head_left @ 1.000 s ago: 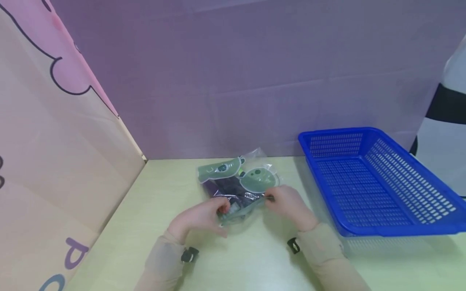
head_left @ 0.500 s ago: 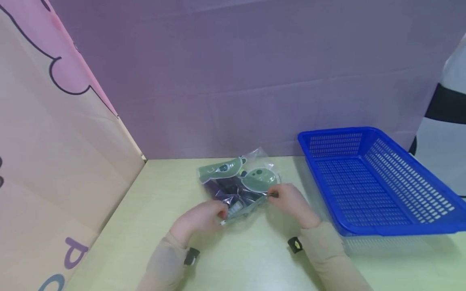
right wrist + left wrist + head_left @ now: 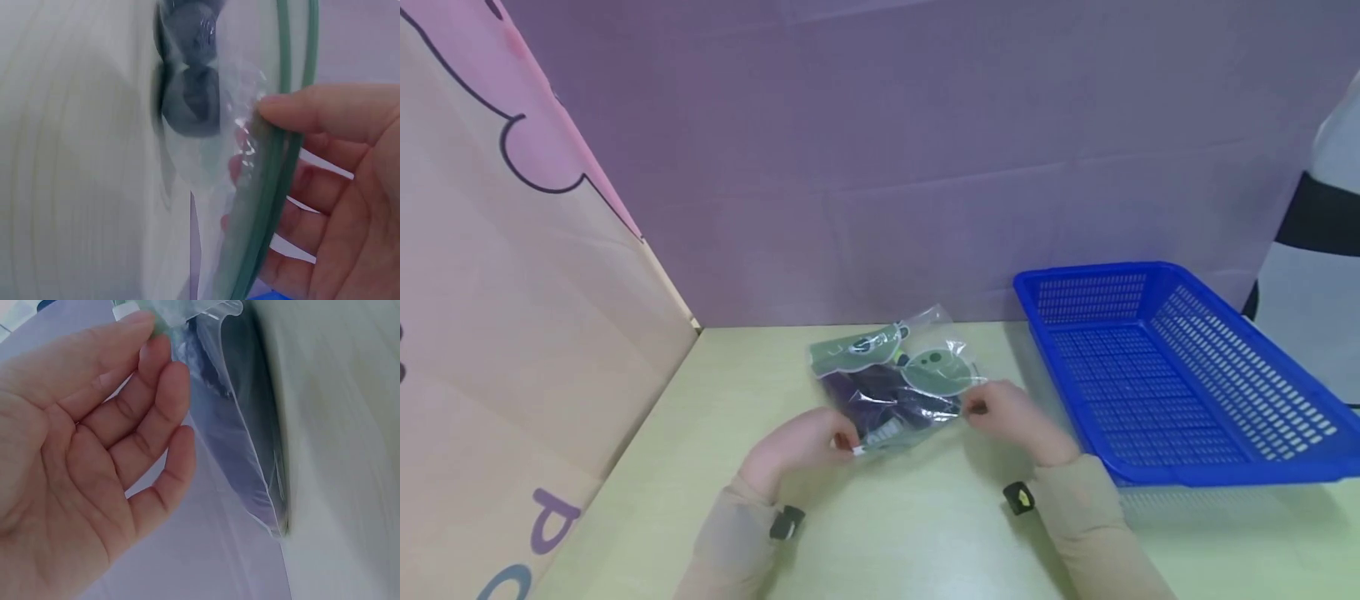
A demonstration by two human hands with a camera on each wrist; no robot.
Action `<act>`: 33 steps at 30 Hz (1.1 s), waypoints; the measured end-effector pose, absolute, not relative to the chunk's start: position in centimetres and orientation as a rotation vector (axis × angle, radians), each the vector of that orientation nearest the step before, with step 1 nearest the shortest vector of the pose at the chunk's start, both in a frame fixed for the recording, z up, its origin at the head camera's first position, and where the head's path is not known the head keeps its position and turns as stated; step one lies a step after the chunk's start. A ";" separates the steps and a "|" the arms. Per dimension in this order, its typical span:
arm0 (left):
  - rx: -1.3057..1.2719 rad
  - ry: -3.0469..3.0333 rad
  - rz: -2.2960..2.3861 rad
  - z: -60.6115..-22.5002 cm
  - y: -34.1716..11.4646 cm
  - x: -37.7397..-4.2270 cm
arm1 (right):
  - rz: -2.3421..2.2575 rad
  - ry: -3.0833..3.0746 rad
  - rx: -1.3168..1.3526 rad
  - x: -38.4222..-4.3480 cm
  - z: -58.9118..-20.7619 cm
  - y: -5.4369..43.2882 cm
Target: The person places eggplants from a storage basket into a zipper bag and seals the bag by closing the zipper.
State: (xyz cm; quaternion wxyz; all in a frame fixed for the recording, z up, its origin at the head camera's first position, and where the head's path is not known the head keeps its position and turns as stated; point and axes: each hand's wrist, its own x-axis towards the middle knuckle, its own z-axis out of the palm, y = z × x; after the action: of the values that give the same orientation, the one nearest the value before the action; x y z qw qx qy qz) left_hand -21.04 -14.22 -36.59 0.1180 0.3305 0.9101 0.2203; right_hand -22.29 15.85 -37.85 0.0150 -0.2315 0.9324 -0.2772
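A clear zip bag (image 3: 936, 371) with green cartoon prints lies on the table, dark purple contents showing through it. At its near left corner my left hand (image 3: 801, 446) pinches a small white slider (image 3: 127, 310) between thumb and index finger; the other fingers curl loosely beside the plastic. My right hand (image 3: 1011, 417) pinches the bag's edge on the right. In the right wrist view, the thumb lies over the green zip strip (image 3: 269, 181), with fingers behind the clear film. What exactly the dark contents are, I cannot tell.
A blue plastic basket (image 3: 1150, 400) with perforated walls stands to the right of my right hand. A purple cloth wall (image 3: 880, 167) rises behind the pale table (image 3: 895, 533). On the left is a printed panel (image 3: 550, 317).
Both hands have drawn slightly apart, the right one moving rightward. The bag's near edge is now stretched straighter between them, and the left fingers have settled on the white slider.
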 end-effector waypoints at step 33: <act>0.968 2.723 0.827 -36.6 -16.1 -22.2 | -0.650 2.842 -0.996 -20.7 -36.3 12.6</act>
State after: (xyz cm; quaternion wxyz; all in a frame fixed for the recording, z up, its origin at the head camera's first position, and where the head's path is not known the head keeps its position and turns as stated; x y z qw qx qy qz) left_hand -22.16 -16.08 -36.56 0.0677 0.3213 0.9038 0.2744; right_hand -20.70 12.64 -36.27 0.0304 -0.3231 0.9221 -0.2107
